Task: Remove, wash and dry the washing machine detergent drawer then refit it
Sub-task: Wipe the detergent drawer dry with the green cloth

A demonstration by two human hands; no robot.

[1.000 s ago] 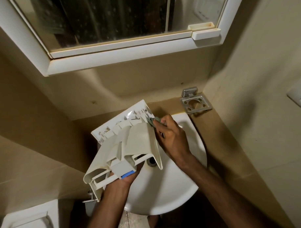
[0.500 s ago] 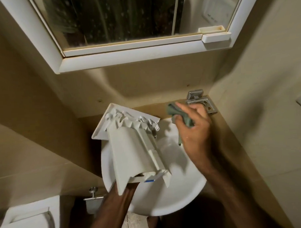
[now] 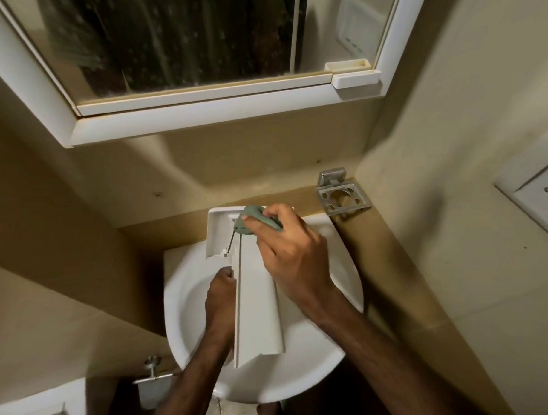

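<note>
White ribbed detergent drawer (image 3: 257, 304) upended over sink (image 3: 340, 261).

A white detergent drawer (image 3: 257, 304) is held lengthwise above the round white sink (image 3: 189, 303), its front panel toward the sink's back edge by the wall. The left hand (image 3: 221, 299) grips the drawer's left side from beneath. The right hand (image 3: 288, 253) pinches a green cloth (image 3: 250, 219) against the drawer's far end. A metal holder (image 3: 344, 197) hangs by the sink's back right corner; a white-framed mirror (image 3: 199, 54) above
</note>
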